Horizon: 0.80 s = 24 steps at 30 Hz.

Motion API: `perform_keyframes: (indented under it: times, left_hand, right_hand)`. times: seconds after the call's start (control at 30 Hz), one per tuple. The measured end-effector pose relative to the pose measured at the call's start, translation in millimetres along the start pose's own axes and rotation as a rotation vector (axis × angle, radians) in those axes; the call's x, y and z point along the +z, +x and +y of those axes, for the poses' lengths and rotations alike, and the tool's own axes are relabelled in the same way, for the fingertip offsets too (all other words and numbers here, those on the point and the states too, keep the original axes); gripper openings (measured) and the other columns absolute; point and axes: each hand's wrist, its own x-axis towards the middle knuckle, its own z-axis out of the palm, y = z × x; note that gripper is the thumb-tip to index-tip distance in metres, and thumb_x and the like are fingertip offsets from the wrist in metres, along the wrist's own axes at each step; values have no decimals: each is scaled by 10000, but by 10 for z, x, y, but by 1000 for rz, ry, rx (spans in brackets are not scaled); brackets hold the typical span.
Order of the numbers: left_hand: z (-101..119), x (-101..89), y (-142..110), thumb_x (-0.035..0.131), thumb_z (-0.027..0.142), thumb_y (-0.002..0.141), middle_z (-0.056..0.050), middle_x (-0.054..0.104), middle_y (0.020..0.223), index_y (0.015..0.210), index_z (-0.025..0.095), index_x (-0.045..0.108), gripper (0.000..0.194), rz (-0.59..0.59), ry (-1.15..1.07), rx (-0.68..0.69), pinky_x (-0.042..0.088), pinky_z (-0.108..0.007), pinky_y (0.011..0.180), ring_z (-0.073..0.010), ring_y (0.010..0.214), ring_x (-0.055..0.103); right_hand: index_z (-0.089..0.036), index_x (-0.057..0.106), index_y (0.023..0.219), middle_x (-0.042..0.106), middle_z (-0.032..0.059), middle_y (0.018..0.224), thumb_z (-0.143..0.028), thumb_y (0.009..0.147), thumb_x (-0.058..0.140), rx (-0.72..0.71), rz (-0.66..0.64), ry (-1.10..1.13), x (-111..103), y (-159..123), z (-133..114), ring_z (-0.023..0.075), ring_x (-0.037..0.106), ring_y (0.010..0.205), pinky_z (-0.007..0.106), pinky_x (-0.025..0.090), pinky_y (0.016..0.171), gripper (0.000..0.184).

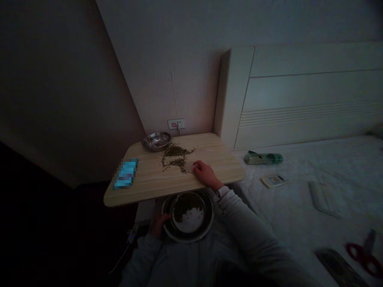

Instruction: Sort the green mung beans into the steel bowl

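Observation:
On a pale wooden tabletop lies a loose spread of small dark greenish seeds or beans. My right hand rests just right of them, fingers curled and drawn together; anything between the fingertips is too small and dark to make out. Below the table's front edge, my left hand grips the left rim of a round metal basin on my lap. The basin's pale bottom shows, partly covered by more of the dark seeds. A shiny steel bowl stands at the table's back left, beside the spread.
A phone with a lit screen lies at the table's left. On the bed to the right are a green clear bottle, a small pale packet, a whitish pack and red-handled scissors. A wall socket sits behind.

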Motion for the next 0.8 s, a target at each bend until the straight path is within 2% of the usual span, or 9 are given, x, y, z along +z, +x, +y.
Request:
perform_keyframes:
  times: [0.2, 0.37, 0.53, 0.63, 0.8]
  left_hand:
    - [-12, -5, 18, 598, 255, 427, -27, 607, 522, 436, 196, 597, 60, 45, 34, 39, 418, -357, 701, -247, 666, 576]
    - [58, 47, -37, 596, 259, 441, -22, 571, 468, 380, 204, 564, 89, -18, 8, 52, 425, -354, 687, -240, 646, 570]
    - [96, 89, -70, 597, 239, 419, -33, 582, 472, 424, 199, 592, 40, 38, -1, 67, 420, -370, 694, -257, 655, 574]
    - [108, 85, -78, 590, 255, 427, -42, 586, 486, 417, 204, 589, 51, 15, 5, 30, 415, -376, 689, -264, 664, 571]
    - [119, 71, -81, 594, 248, 415, -19, 539, 440, 365, 210, 564, 70, 23, 30, 24, 411, -352, 640, -216, 569, 532]
  right_hand:
    - [-170, 551, 1019, 652, 42, 819, -237, 802, 425, -10, -13, -25, 0, -66, -40, 146, 577, 728, 230, 382, 664, 260]
    - [-181, 558, 1000, 653, 40, 817, -255, 800, 432, -27, -16, -42, 14, -102, -52, 148, 575, 724, 230, 374, 646, 248]
    - [-179, 574, 950, 649, 37, 803, -255, 772, 458, -19, -30, -37, 18, -110, -52, 144, 565, 716, 228, 368, 639, 226]
    - [-176, 583, 905, 643, 33, 787, -243, 745, 481, -36, -30, -5, 20, -109, -34, 142, 555, 697, 230, 366, 631, 202]
    - [-164, 570, 864, 621, 24, 779, -230, 747, 465, -39, -8, 173, 31, -85, 29, 126, 534, 704, 222, 375, 641, 171]
